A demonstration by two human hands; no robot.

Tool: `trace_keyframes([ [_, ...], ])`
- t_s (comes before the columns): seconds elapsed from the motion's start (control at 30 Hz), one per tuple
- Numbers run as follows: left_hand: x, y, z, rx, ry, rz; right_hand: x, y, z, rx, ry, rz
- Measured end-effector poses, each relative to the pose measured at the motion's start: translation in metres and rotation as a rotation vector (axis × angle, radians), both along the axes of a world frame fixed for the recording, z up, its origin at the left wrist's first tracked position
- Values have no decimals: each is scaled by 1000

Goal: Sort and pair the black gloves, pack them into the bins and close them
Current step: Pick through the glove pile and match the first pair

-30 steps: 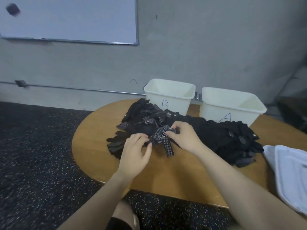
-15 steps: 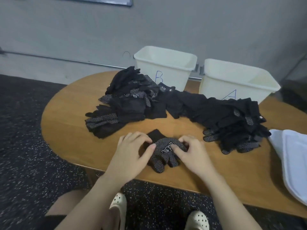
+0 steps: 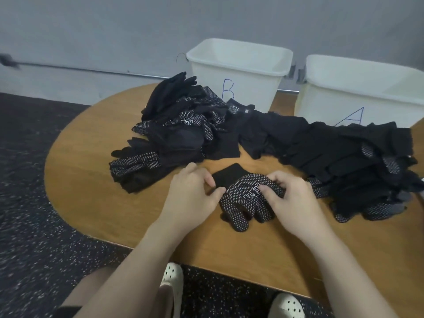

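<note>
A black glove with white dots (image 3: 243, 198) lies on the wooden table (image 3: 91, 180), fingers toward me. My left hand (image 3: 190, 193) pinches its cuff side between thumb and fingers. My right hand (image 3: 291, 198) grips its right edge with curled fingers. Behind it a long pile of black gloves (image 3: 252, 134) runs across the table, some dotted, some plain. Two open white bins stand at the back: bin B (image 3: 238, 72) and bin A (image 3: 358, 95).
The table's rounded edge curves at the left, with dark speckled floor (image 3: 34, 226) below. My feet in white clogs (image 3: 172, 276) show under the front edge. A grey wall stands behind the bins.
Both hands drew the dotted glove out of the pile toward me and laid it flat near the front edge. The view tilted down and closer.
</note>
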State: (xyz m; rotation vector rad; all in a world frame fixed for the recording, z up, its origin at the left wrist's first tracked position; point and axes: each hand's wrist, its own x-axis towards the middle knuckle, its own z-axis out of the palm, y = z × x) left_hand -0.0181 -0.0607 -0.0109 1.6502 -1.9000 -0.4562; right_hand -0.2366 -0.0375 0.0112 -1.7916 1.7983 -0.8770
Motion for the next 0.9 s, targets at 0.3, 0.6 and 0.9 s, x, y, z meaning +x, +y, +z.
trace_keyframes([
  [0.3,-12,9,-8,-22,-47,142,7,38,5,184,-265,93],
  [0.6,-21,23,-3,36,-75,83,14,36,6,303,-602,66],
  [0.9,-10,45,3,86,380,-68,15,41,6,332,-643,70],
])
